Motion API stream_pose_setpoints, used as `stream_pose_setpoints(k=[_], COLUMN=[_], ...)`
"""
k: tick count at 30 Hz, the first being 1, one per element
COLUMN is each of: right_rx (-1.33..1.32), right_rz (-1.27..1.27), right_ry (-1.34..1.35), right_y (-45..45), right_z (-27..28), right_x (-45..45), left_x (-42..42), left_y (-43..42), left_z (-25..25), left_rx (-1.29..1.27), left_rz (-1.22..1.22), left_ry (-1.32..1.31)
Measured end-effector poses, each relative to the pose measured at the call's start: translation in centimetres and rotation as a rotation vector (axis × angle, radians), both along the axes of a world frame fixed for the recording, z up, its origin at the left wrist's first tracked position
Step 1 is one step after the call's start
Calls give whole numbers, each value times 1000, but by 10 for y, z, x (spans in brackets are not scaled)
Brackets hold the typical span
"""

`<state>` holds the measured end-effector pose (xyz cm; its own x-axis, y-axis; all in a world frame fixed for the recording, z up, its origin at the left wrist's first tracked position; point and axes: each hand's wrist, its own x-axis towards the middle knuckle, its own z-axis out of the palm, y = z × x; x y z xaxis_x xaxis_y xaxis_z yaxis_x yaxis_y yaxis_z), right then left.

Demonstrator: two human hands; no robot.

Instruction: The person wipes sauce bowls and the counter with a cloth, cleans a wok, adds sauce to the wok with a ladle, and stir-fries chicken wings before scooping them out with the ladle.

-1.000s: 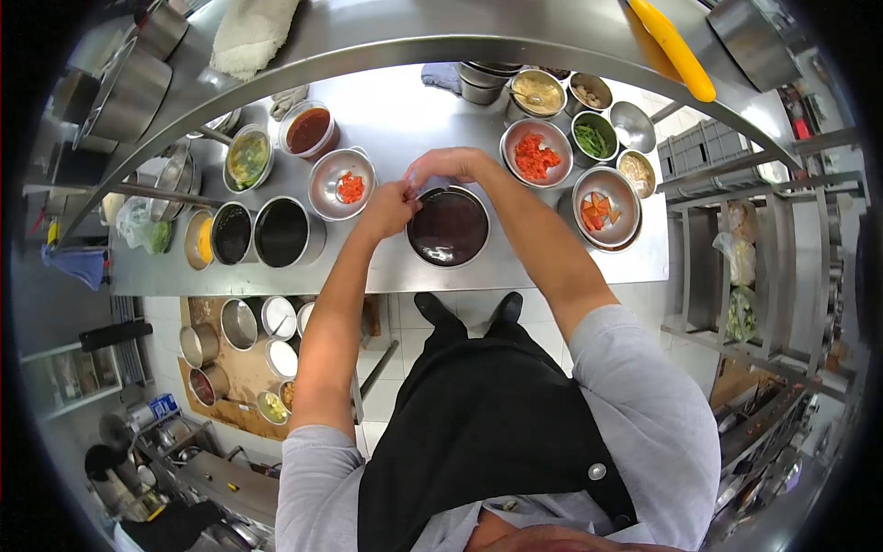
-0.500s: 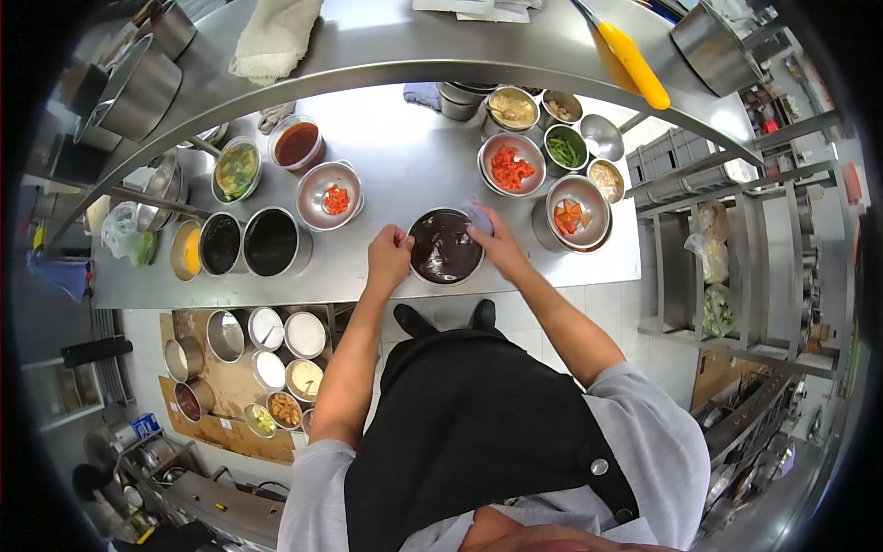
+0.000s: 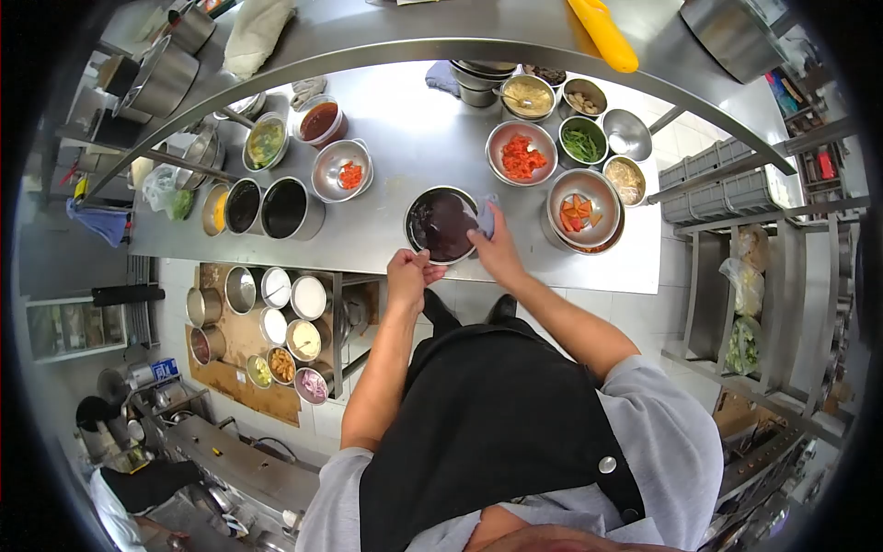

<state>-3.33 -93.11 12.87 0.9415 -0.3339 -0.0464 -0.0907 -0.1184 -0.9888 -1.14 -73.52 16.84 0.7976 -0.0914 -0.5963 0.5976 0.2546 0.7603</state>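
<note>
A round metal pot (image 3: 406, 225) of dark, glossy sauce (image 3: 444, 219) sits near the front edge of the steel table. My left hand (image 3: 410, 276) is at its front left rim, fingers bent against the edge. On the right side, my right hand (image 3: 498, 247) grips a grey-blue cloth (image 3: 487, 212) against the rim, with the thumb over the pot's inner edge. To the left is a metal bowl (image 3: 326, 189) with chopped red pieces. On the right stand a bowl of red chopped vegetables (image 3: 521, 160) and a bowl of orange-red pieces (image 3: 578, 214).
Two pots of dark liquid (image 3: 284, 208) and a tub of red sauce (image 3: 319, 120) are at left. A steel shelf (image 3: 405, 53) crosses above the table, bearing a yellow handle (image 3: 603, 35). Lower left, several containers stand on a brown board (image 3: 248, 405). A person's sleeve (image 3: 110, 501) shows behind.
My left hand has slid from the pot's left side to its front left rim. My right hand stays at the right with the cloth. The camera view has shifted.
</note>
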Motion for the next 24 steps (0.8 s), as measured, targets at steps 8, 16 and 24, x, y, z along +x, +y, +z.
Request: stream_pose_setpoints(k=[8, 16, 24], right_rx=[-132, -122, 58], right_rz=[569, 683, -11], right_ry=[305, 239, 73], right_y=[-50, -40, -12], right_z=[26, 34, 7], right_x=[123, 139, 13], left_x=[20, 87, 55], left_y=[13, 13, 11], left_z=[-3, 19, 6], left_rx=[615, 683, 421], left_rz=[-102, -500, -318], left_ry=[-354, -324, -174])
